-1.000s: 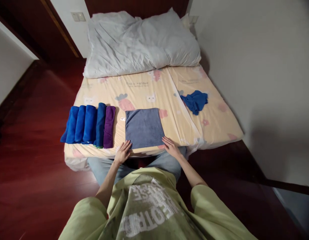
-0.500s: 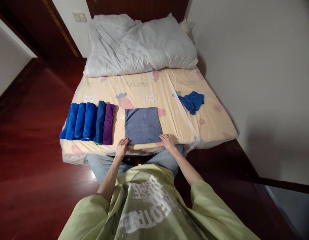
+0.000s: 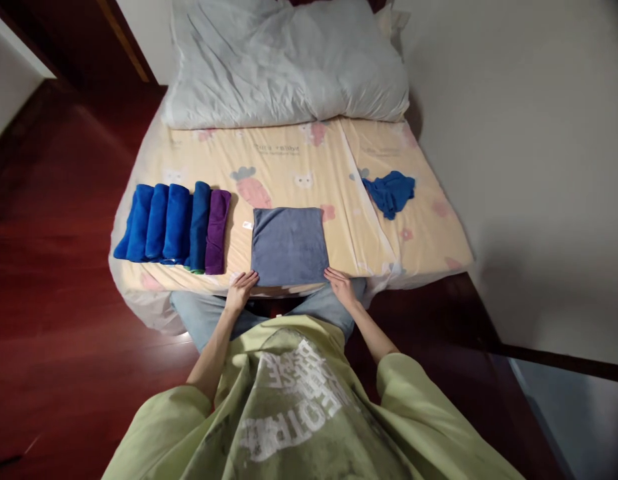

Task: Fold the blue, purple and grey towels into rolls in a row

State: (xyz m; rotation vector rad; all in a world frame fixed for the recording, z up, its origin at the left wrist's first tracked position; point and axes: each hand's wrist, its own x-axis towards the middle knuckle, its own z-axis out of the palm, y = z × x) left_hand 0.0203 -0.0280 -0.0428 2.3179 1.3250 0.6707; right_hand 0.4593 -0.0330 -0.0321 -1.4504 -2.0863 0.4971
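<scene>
A grey-blue towel point(image 3: 289, 243) lies flat and square on the bed, its near edge close to the bed's front edge. My left hand point(image 3: 243, 290) grips its near left corner, and my right hand point(image 3: 340, 287) grips the near right corner, fingertips on top of the cloth. Where the thumbs sit is mostly hidden. Left of the towel, several blue rolled towels point(image 3: 177, 221) lie side by side, with a purple rolled towel point(image 3: 218, 230) at the right end of the row. A crumpled blue cloth point(image 3: 391, 193) rests farther off to the right.
The bed point(image 3: 283, 177) has a pale yellow sheet printed with carrots and rabbits. White bedding point(image 3: 289, 73) is heaped at its far end. A wall point(image 3: 519, 167) runs along the right side, and dark red flooring point(image 3: 59, 280) shows on the left.
My view has tilted down a little. The towel looks smoother and pulled straighter at its near edge, with both hands still at its near corners.
</scene>
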